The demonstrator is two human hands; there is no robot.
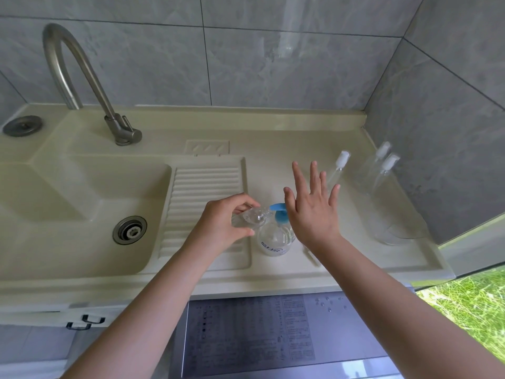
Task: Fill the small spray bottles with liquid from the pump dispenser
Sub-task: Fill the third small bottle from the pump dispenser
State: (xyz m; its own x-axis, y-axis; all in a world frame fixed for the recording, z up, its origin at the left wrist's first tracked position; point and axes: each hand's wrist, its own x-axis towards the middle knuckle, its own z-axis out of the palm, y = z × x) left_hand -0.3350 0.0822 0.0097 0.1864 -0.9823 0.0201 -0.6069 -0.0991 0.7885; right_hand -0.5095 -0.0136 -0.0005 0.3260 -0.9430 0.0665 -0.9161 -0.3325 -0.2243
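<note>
A clear pump dispenser (274, 239) with a blue pump head (278, 210) stands on the cream counter (273, 138) right of the ribbed washboard. My left hand (226, 222) grips a small clear open bottle (255, 216), holding its mouth close under the blue spout. My right hand (311, 209) hovers flat with fingers spread, its palm edge against the pump head. Three capped spray bottles stand farther right: one (338, 168) behind my right hand, two (382, 165) near the wall.
A sink basin (68, 203) with a drain and a curved steel tap (82, 77) fills the left. A clear glass bowl (396, 231) sits at the counter's right end. Grey tiled walls close off the back and right. An appliance top lies below the counter's front edge.
</note>
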